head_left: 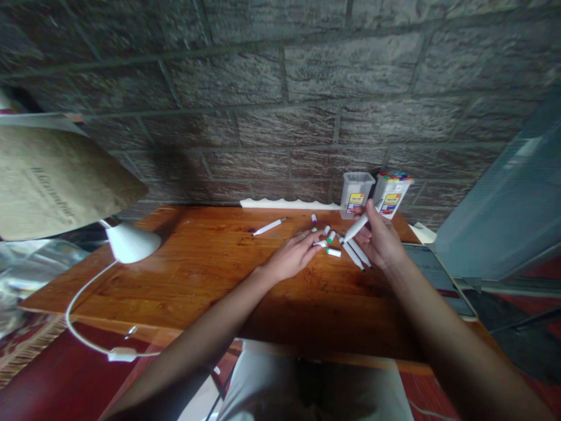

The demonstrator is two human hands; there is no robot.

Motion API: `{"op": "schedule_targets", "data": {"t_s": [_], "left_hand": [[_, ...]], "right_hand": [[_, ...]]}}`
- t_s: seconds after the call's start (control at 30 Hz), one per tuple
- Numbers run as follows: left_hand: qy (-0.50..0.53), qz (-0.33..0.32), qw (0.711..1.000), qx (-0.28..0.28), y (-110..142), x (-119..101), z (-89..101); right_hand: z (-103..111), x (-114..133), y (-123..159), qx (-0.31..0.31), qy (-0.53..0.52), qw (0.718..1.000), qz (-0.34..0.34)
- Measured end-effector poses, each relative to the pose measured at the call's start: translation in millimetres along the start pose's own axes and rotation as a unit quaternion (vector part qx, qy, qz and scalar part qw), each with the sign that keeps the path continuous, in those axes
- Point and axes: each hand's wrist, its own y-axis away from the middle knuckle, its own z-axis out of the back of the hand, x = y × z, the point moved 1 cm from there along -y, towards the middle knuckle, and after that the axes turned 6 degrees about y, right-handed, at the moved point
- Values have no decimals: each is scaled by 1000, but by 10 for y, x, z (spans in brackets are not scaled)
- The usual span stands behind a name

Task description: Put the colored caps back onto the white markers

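Head view: a wooden table [197,263] is set against a brick wall. Toward its back right corner, a white marker [357,227] is clamped between the thumb and fingers of the right hand [382,241], raised over the table and slanted down toward the left. By the left hand [291,257], palm down nearer the middle, a white cap [321,243] with a green end is touched at the fingertips; whether that grip is pinched together or merely rested there cannot be told.

Loose caps [333,252] are scattered just beside these fingertips, some green, one purple. Two markers [352,255] are laid side by side below the raised one; another marker [269,226] is left alone toward the back edge. By the back right corner are stood a clear tub [358,184] and a full tub [397,196].

For good handling, the marker is best gripped by its barrel, with the tip left free. Colours are best checked before any cap is matched, and caps pressed on straight; a brushed cap could easily be rolled away.
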Motion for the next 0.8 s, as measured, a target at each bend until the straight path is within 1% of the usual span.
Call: {"op": "schedule_targets", "data": {"t_s": [0.13, 0.23, 0.33, 0.53, 0.7, 0.8], "left_hand": [[73, 12, 997, -21, -5, -56, 55], [125, 18, 991, -47, -8, -75, 71], [150, 32, 986, -70, -9, -59, 67], [190, 89, 973, -92, 8, 57, 48], [186, 86, 974, -100, 18, 87, 17], [174, 76, 975, -115, 19, 88, 7]], "right_hand": [[-23, 25, 23, -21, -11, 1000, 9], [-21, 21, 24, -27, 35, 999, 21], [-26, 8, 44, -3, 79, 996, 36], [-58, -41, 112, 63, 69, 994, 48], [-49, -101, 108, 70, 93, 990, 80], [-65, -93, 121, 100, 142, 980, 99]]}}
